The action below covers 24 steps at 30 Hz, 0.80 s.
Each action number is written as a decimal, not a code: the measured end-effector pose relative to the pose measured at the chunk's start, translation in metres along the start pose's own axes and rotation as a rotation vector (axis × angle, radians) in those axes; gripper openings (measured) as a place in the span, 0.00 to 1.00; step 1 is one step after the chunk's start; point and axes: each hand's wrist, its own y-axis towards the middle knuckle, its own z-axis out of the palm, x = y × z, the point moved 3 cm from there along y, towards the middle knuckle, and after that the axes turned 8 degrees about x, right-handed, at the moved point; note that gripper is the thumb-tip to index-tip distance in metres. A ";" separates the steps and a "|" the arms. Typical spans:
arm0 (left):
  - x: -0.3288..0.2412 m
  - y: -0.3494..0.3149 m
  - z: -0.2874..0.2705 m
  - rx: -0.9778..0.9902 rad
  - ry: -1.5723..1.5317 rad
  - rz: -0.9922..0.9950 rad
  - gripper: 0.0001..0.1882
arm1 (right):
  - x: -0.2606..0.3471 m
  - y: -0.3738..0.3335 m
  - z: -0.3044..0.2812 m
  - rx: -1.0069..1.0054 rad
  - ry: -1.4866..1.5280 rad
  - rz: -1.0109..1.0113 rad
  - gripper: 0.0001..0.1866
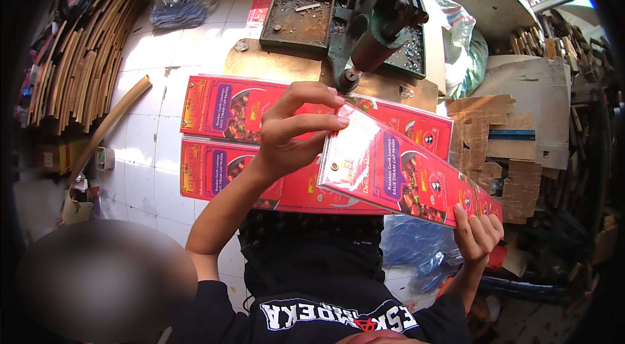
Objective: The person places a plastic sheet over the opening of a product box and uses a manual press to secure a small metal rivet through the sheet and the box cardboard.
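My right hand [478, 234] grips the right end of a long red printed card [390, 171] with a glossy clear cover. A round metal eyelet sits near this card's left end. There my left hand [296, 124] has its fingers bent at the upper corner, with the thumb mostly hidden. The card is tilted, its right end nearer to me. Beneath it lie two more red cards or stacks of them, a far one [205, 100] and a near one [207, 168]. Just beyond my left fingertips stands a dark green hand press [384, 44], its round die close to the far card.
Green metal trays [306, 15] with small loose metal bits flank the press. Stacked brown boards [84, 51] line the left, beside a curved strip [114, 122]. Torn cardboard [485, 129] and a filled plastic sack [469, 51] lie right. Blue plastic sheets [413, 246] rest near my right forearm.
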 end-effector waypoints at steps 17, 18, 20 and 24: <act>-0.055 0.011 -0.013 0.033 0.130 0.159 0.10 | 0.004 -0.009 -0.005 -0.088 -0.107 -0.040 0.23; -0.055 0.011 -0.013 0.034 0.130 0.165 0.10 | 0.004 -0.010 -0.004 -0.087 -0.105 -0.041 0.22; -0.057 0.013 -0.013 0.065 0.138 0.166 0.11 | 0.004 -0.011 -0.004 -0.084 -0.099 -0.043 0.22; -0.059 0.012 -0.017 0.169 0.137 0.130 0.13 | 0.002 -0.011 -0.004 -0.100 -0.019 -0.028 0.20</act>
